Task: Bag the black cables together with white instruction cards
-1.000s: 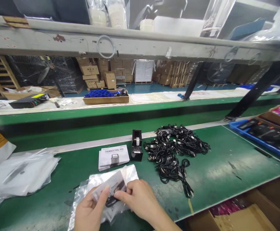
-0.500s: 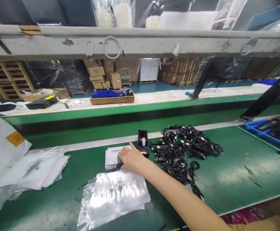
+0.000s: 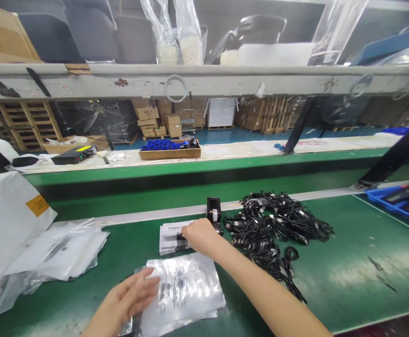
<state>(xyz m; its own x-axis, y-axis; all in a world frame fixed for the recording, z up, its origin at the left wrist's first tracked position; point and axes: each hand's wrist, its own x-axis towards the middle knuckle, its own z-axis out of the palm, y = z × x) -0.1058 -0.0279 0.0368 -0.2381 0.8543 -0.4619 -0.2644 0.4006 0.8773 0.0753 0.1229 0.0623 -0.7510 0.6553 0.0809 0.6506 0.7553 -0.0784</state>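
My right hand [image 3: 201, 237] is on a small stack of white printed booklets [image 3: 169, 238], its fingers curled and closed at the right part of the top booklet. Exactly how the fingertips grip it is hidden. Over the left edge of a pile of clear printed plastic bags [image 3: 186, 290] is my left hand [image 3: 130, 296], open, fingers stretched out and slightly blurred, with nothing in it. Just behind my right hand stands a black tape dispenser [image 3: 214, 213]. A heap of bundled black cables [image 3: 278, 220] lies to the right of it.
Left are more plastic bags [image 3: 67, 250] and a white sack [image 3: 11, 224] with an orange label. A blue tray [image 3: 397, 206] of dark items sits far right. On the ledge behind rests a carton [image 3: 169, 153] of blue rings. A shelf beam [image 3: 225, 84] crosses above.
My left hand has come into view over the plastic bags. My right hand's fingers, spread on the booklets before, are now curled in. The view has tilted up a little.
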